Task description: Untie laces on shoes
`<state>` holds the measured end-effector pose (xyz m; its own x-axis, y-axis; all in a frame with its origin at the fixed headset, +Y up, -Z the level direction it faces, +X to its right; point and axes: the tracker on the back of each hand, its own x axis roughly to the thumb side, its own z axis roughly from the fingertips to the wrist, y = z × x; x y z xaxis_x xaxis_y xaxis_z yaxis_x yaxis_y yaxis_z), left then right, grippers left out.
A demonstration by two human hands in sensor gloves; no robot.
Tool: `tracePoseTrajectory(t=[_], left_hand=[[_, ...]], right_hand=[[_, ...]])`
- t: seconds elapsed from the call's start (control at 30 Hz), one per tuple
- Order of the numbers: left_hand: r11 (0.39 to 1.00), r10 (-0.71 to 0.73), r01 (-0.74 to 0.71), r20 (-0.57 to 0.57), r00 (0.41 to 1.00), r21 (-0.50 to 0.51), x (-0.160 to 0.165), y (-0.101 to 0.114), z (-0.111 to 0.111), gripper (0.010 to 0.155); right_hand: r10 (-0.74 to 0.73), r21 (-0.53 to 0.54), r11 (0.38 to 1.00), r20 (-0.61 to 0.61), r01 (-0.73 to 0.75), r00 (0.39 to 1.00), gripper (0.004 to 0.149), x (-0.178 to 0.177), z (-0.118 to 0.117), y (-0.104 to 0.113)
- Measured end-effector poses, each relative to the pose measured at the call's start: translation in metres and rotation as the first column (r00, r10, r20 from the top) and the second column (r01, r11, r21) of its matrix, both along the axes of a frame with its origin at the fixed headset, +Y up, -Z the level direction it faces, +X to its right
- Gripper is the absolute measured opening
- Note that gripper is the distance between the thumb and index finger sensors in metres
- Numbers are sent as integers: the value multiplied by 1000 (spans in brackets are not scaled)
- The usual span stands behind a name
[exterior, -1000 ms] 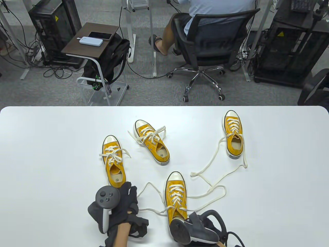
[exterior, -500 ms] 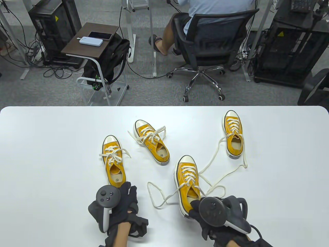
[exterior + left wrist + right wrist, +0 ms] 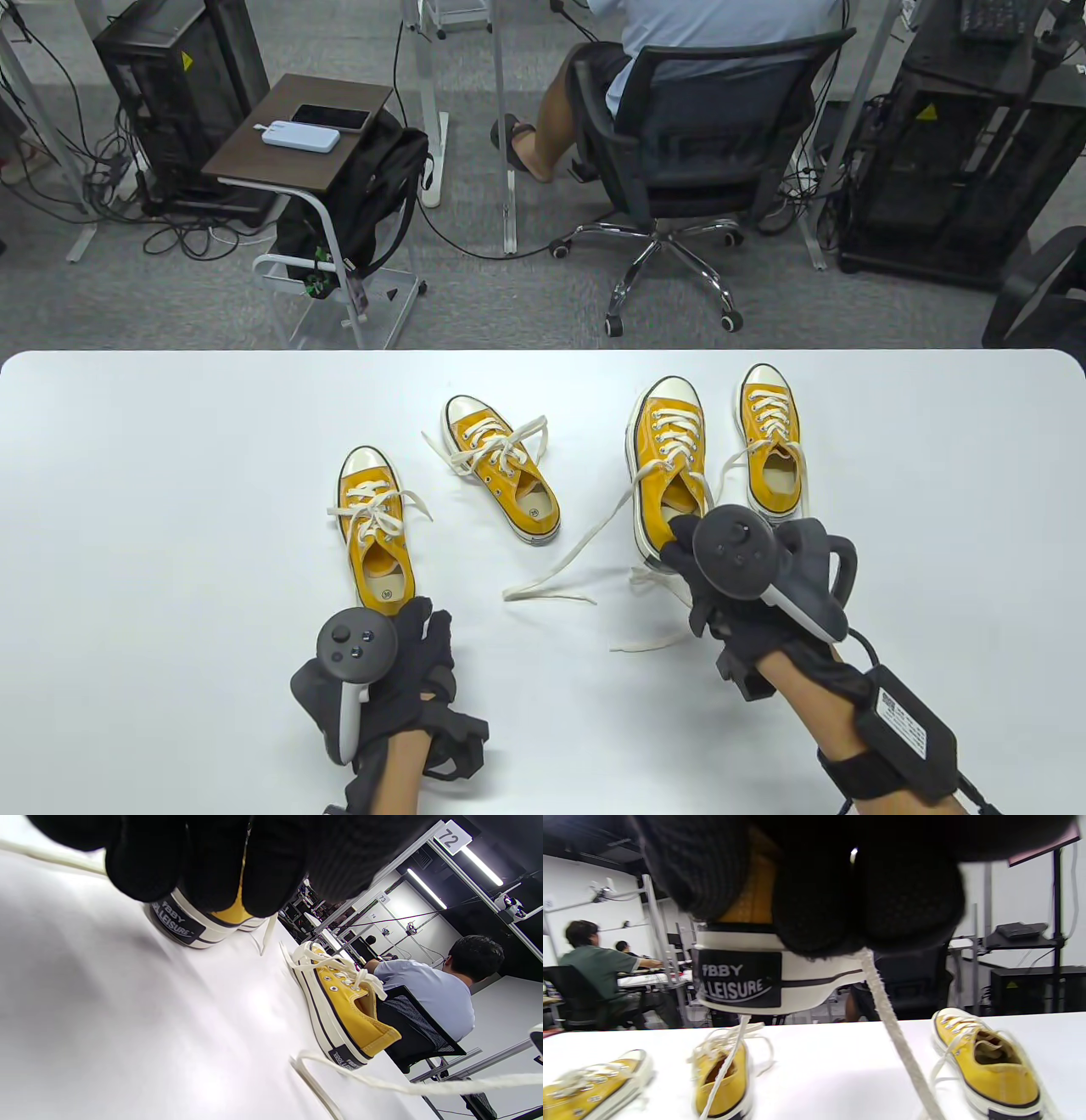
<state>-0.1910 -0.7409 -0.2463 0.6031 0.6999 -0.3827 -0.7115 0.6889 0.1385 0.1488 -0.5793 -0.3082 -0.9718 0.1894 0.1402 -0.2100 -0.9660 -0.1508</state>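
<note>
Four yellow canvas shoes with cream laces are on the white table [image 3: 170, 475]. My right hand [image 3: 683, 552] grips the heel of one shoe [image 3: 666, 450] and holds it lifted, toe pointing away. Its loose laces [image 3: 551, 586] trail over the table. In the right wrist view my fingers [image 3: 865, 899] wrap that heel [image 3: 738, 982] above the tabletop. An untied shoe [image 3: 770, 441] lies just right of it. Two shoes with bows stand at the left [image 3: 373, 526] and middle [image 3: 501, 467]. My left hand [image 3: 416, 637] lies flat and empty by the left shoe's heel [image 3: 186, 921].
Beyond the table's far edge are an office chair with a seated person [image 3: 704, 127], a small side table [image 3: 297, 127] with a phone and power bank, and computer racks. A loose lace end [image 3: 645, 645] lies between my hands.
My right hand has carried the shoe from the front edge up and away to beside the far right untied shoe, dragging its laces along. My left hand has not moved.
</note>
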Motion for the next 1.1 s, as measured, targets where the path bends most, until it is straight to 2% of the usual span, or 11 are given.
tracePoseTrajectory(t=[0.33, 0.6, 0.8, 1.0, 1.1], left_hand=[[1000, 1, -1, 6, 1000, -16, -2, -1, -5, 58], [1000, -4, 5, 13, 1000, -19, -1, -1, -8, 59], [1000, -16, 17, 18, 1000, -24, 1, 0, -10, 59], [999, -23, 24, 29, 999, -29, 3, 0, -10, 59], [999, -30, 31, 37, 999, -34, 4, 0, -11, 59]], right_hand=[[31, -51, 998, 124, -25, 992, 40, 11, -68, -22], [55, -124, 992, 211, -29, 976, 40, 28, -111, -58], [89, -165, 985, 218, -53, 972, 40, 32, -127, -88], [95, -218, 975, 224, -45, 970, 40, 33, -131, -114], [137, -227, 970, 216, -87, 967, 39, 35, -130, -128]])
